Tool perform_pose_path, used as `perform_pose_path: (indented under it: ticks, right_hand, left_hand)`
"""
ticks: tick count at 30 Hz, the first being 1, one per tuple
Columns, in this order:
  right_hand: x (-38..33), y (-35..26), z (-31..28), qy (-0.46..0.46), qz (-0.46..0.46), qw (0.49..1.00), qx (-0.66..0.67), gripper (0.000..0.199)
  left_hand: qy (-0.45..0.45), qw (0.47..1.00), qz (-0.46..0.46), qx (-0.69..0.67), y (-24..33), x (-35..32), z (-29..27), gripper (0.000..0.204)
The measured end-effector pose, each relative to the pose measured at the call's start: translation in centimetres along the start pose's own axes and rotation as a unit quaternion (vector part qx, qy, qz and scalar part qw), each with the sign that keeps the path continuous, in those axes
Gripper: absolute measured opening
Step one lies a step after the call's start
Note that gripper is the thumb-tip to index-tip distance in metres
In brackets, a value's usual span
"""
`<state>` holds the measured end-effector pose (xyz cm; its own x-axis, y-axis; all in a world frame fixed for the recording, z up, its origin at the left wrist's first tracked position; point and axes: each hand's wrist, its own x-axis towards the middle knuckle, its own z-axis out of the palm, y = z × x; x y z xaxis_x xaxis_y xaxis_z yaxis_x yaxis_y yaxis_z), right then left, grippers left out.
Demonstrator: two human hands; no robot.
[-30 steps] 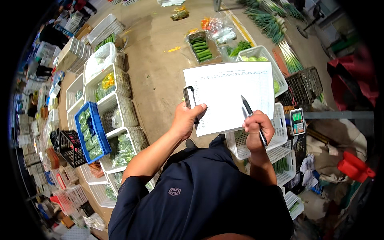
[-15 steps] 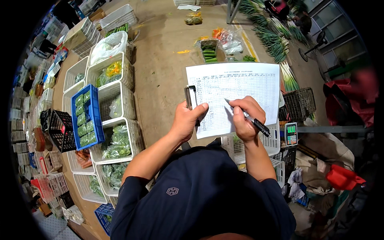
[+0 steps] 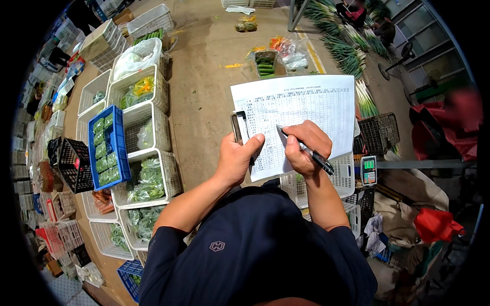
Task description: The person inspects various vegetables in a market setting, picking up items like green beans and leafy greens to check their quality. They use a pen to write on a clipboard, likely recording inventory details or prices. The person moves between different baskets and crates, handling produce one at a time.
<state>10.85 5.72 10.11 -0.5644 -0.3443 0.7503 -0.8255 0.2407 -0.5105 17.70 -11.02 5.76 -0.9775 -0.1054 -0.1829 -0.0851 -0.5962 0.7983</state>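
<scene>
Your left hand (image 3: 236, 159) pinches the white gridded paper sheet (image 3: 319, 107) at its left edge, beside the black-and-silver metal clip (image 3: 237, 125); your right hand (image 3: 309, 147) grips a slim black pen (image 3: 322, 162), tip left of the sheet's centre. With no hand steadying the right edge, heavy pen pressure there could tilt it

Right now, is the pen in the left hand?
No, the right hand holds the pen, while the left hand holds the clipped sheet.
</scene>
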Motion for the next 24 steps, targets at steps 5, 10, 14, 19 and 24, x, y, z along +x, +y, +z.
perform_pose_path:
  ticks: [5,10,14,19,24]
  right_hand:
    - [0.27,-0.17,-0.04,-0.003,-0.010,1.000,-0.011,0.013]
    - [0.38,-0.06,0.26,-0.010,-0.009,1.000,-0.009,0.014]
    - [0.34,0.10,0.27,-0.010,-0.007,1.000,-0.003,0.014]
    - [0.29,0.04,0.30,0.001,0.008,1.000,0.005,0.014]
    - [0.07,0.28,0.35,0.013,0.016,1.000,0.008,0.014]
  left_hand:
    - [0.011,1.000,0.020,0.012,-0.06,-0.07,0.16,0.028]
    - [0.011,1.000,0.017,0.018,0.45,-0.29,0.10,0.028]
    - [0.012,1.000,0.022,0.008,0.54,-0.30,0.41,0.028]
    - [0.016,1.000,0.025,0.009,0.35,-0.27,0.31,0.028]
    - [0.015,0.999,0.024,0.016,0.58,-0.34,0.42,0.028]
